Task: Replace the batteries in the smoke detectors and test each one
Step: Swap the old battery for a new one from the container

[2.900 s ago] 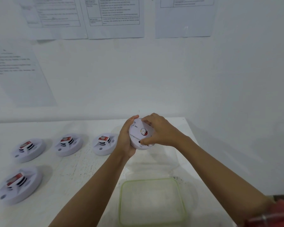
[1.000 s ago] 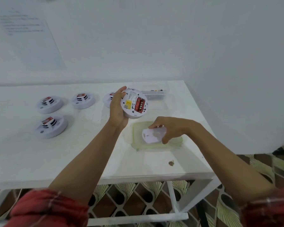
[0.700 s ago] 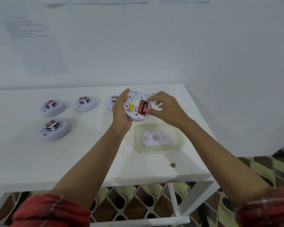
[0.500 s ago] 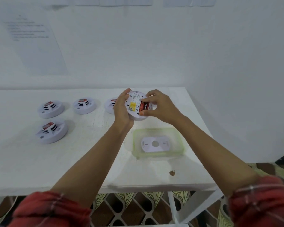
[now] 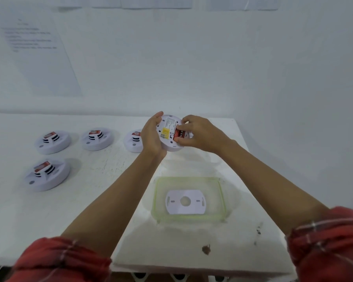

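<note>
Cradling an opened smoke detector (image 5: 168, 126) above the far part of the white bench (image 5: 90, 210), the left hand (image 5: 152, 137) is wrapping its grip round the unit's left rim, with the back side facing the camera. The right hand (image 5: 202, 133) is pinching the red battery (image 5: 179, 133) in the compartment, its grip narrow, thumb below and fingers above. A yellow sticker (image 5: 165, 131) is showing just left of the battery. A white mounting plate (image 5: 184, 201) is lying flat in a green-rimmed tray (image 5: 222, 196) nearer the front edge. Four more detectors (image 5: 46, 174) are sitting face up to the left, one partly hidden behind the left hand.
</note>
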A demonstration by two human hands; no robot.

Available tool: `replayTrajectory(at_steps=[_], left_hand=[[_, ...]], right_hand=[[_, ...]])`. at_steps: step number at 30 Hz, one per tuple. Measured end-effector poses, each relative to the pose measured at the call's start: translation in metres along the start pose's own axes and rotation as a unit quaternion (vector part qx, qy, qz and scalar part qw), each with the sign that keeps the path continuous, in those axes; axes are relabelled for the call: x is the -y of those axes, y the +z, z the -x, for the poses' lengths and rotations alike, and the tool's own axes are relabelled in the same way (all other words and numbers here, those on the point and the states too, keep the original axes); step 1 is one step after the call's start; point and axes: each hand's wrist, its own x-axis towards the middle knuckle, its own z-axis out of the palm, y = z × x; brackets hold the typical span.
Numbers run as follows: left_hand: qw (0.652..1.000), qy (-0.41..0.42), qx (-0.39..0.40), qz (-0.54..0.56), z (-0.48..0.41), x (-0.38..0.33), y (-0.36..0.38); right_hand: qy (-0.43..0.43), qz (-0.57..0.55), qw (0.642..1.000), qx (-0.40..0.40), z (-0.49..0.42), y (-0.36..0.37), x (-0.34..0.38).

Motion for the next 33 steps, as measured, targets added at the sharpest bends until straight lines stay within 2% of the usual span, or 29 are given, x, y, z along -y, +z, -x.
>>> replayTrajectory(at_steps=[5,10,14,18,24,26,30,33], left_hand=[[0.999,-0.012,-0.036,0.013,-0.008,0.001,0.002],[0.999,-0.009,-0.048,0.017,-0.018,-0.005,0.000],[0.999,-0.002,-0.049,0.022,-0.026,-0.012,-0.003],[0.999,-0.005,-0.040,0.015,-0.033,-0.017,-0.007],[0.999,0.005,-0.047,0.004,-0.042,-0.028,-0.021],[0.998,0.007,-0.059,0.002,-0.047,-0.032,-0.027],[0.997,0.007,-0.079,0.002,-0.054,-0.030,-0.038],[0.997,0.003,-0.076,0.004,-0.056,-0.026,-0.040]], right_hand=[[-0.037,0.066,0.997,-0.011,-0.010,0.014,-0.006],[-0.029,0.022,0.999,-0.010,-0.022,0.014,-0.008],[0.001,-0.071,0.997,0.005,-0.032,0.013,-0.007],[0.055,-0.196,0.979,-0.009,-0.046,0.011,-0.005],[0.129,-0.253,0.959,0.022,-0.054,0.013,-0.004],[0.155,-0.218,0.962,0.064,-0.051,0.013,-0.004],[0.178,-0.086,0.960,0.199,-0.044,0.029,0.005],[0.191,-0.058,0.955,0.222,-0.043,0.049,0.007]])
